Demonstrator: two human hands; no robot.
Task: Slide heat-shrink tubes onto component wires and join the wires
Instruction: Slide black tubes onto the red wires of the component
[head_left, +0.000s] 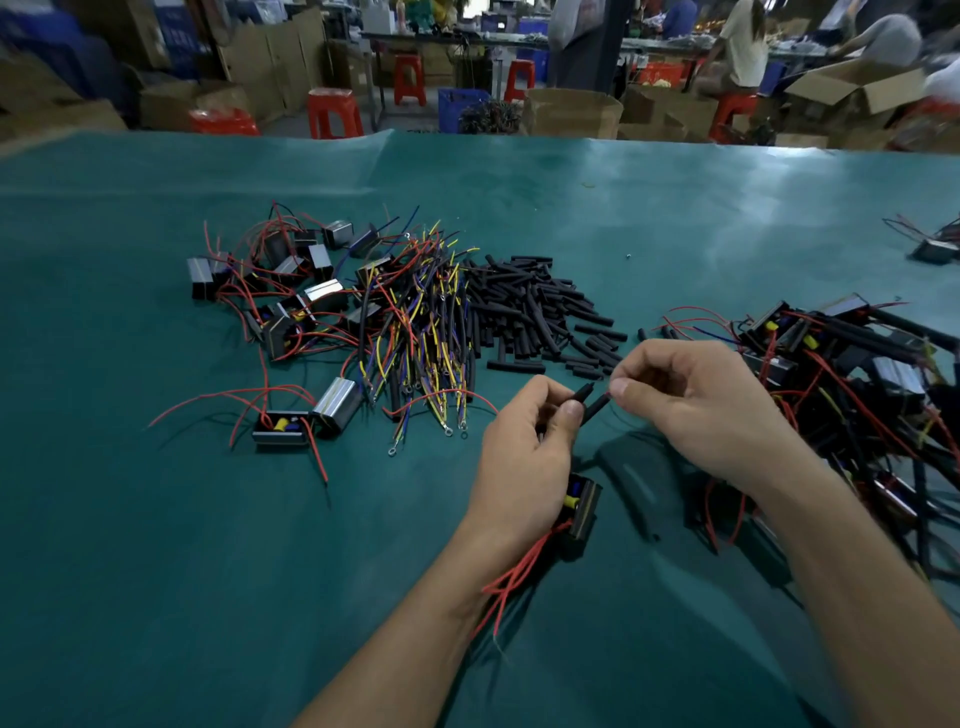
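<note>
My left hand pinches a black wire end between thumb and fingers. A small black component with a yellow part hangs below that hand, and its red wires trail along my wrist. My right hand pinches a short black heat-shrink tube, held just beside the wire end. A heap of black heat-shrink tubes lies on the green table just beyond my hands.
A bundle of yellow, blue and red wires with ring terminals lies left of the tubes. Loose components with red leads sit further left. A tangled pile of components with tubes lies at the right. Stools, boxes and people stand behind the table.
</note>
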